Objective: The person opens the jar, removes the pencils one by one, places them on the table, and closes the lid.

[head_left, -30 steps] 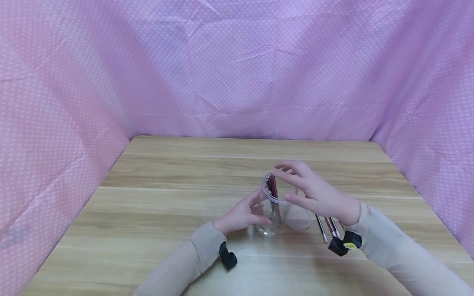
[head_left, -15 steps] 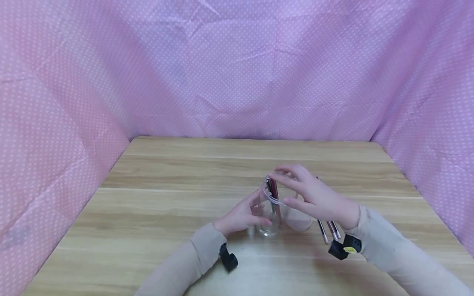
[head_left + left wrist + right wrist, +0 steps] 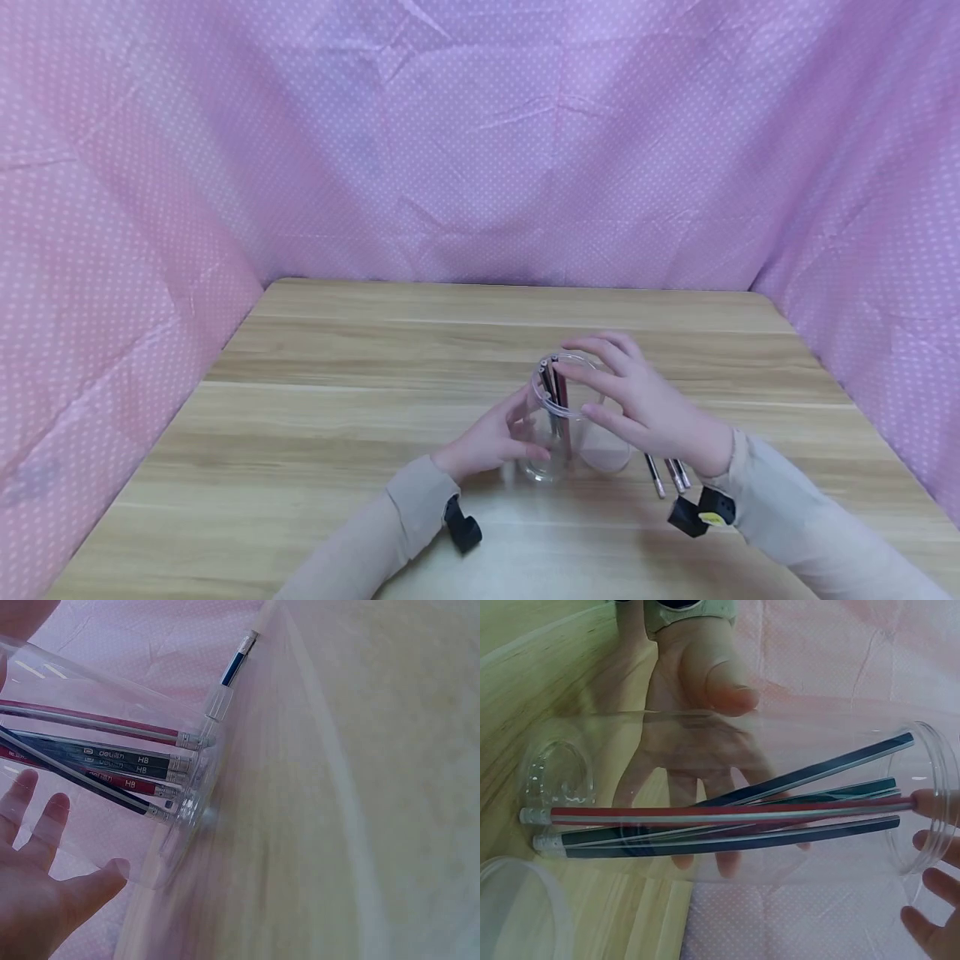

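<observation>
My left hand point(image 3: 491, 437) holds a clear plastic jar point(image 3: 543, 468) upright on the table, its thumb on the near side and fingers around the back. Several pencils point(image 3: 112, 761), dark and red, stand inside, eraser ends down, leaning toward the left side. At the jar's mouth is my right hand point(image 3: 648, 408), fingers spread over the rim. In the right wrist view, one fingertip point(image 3: 930, 802) is at the top end of a red-striped pencil point(image 3: 727, 815); none of the fingers visibly curls round it.
A round, clear lid point(image 3: 606, 450) lies to the right of the jar. Several more pencils point(image 3: 655, 477) lie on the wooden table point(image 3: 360, 350) beneath the right wrist, partly hidden. Pink dotted cloth point(image 3: 480, 167) hangs round the back and sides.
The right hand dipped to the pencil tops, then drew slightly back to the right. The red pencil's top has shifted slightly right within the jar. The left hand stays in place.
</observation>
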